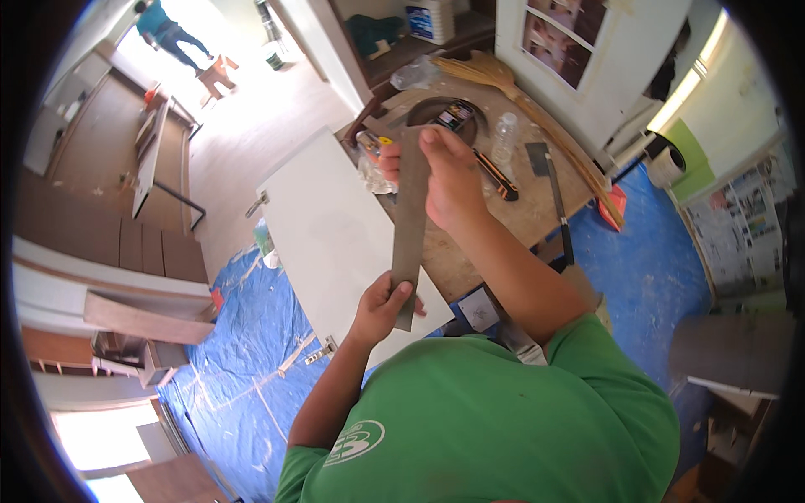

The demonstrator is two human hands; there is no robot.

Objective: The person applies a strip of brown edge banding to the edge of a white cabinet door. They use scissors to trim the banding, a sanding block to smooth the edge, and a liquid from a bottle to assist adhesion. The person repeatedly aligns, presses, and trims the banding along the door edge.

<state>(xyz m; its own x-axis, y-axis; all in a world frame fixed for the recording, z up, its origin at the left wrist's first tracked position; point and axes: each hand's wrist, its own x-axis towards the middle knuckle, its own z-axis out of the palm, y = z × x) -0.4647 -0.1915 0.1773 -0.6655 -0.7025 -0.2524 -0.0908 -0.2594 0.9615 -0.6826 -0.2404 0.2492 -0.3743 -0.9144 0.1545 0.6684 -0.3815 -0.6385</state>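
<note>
A long, flat grey-brown strip (411,222) is held upright in front of me. My left hand (381,310) grips its lower end, thumb across the face. Higher up, my right hand (449,172) pinches the upper end between thumb and fingers. Whether the strip is sandpaper or thin laminate I cannot tell. Beneath it lies a white cabinet door (323,222) with metal hinges (320,350) along its left edge. Close to my right hand, an orange-and-black tool (496,174) rests on a brown worktop (453,264).
On the worktop are a clear plastic bottle (505,136), a straw broom (478,74) and a long-handled scraper-like tool (553,197). Blue sheeting (243,352) covers the floor on both sides. A red dustpan (615,205) lies right. Another person (168,32) stands far left near a stool (217,77).
</note>
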